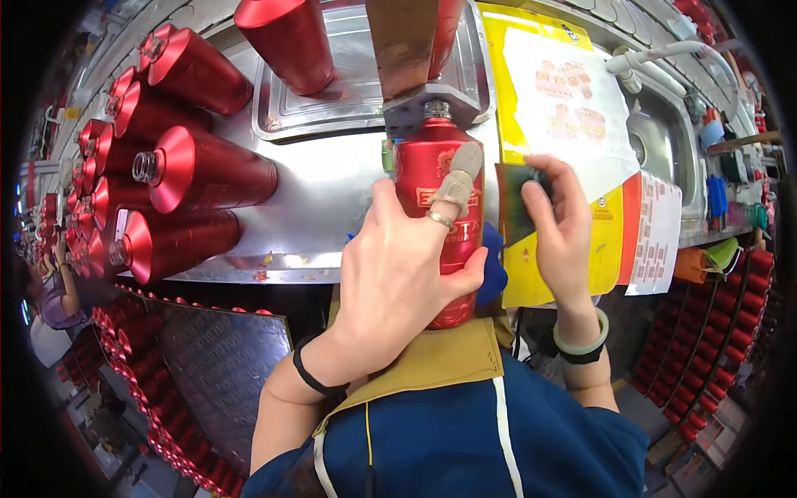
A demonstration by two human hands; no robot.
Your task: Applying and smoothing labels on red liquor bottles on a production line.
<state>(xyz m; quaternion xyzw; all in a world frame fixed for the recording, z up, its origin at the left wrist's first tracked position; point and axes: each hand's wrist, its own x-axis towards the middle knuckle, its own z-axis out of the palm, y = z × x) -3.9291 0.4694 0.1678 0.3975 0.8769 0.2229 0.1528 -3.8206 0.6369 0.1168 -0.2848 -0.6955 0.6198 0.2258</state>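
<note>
A red metallic bottle (432,178) with gold-coloured print lies in front of me. Its threaded neck points away into a notched grey metal bracket (394,112), and its base rests against my tan apron (432,361). My left hand (394,266) is closed about the bottle's left side, thumb near its base. One finger, in a pale ribbed cot with a grey tip and a ring, lies stretched along the bottle's printed face. To the right, my right hand (564,232) has its curled fingers and thumb on a small dark green sheet (516,206), whose far part the fingers hide.
Several red bottles (207,170) lie at left on the steel bench. Another red bottle (286,41) stands on a metal tray (274,120). Yellow sheets (564,266) and printed white paper (573,108) lie at right, beside a sink (664,141). Racks of red bottles (714,332) stand lower right.
</note>
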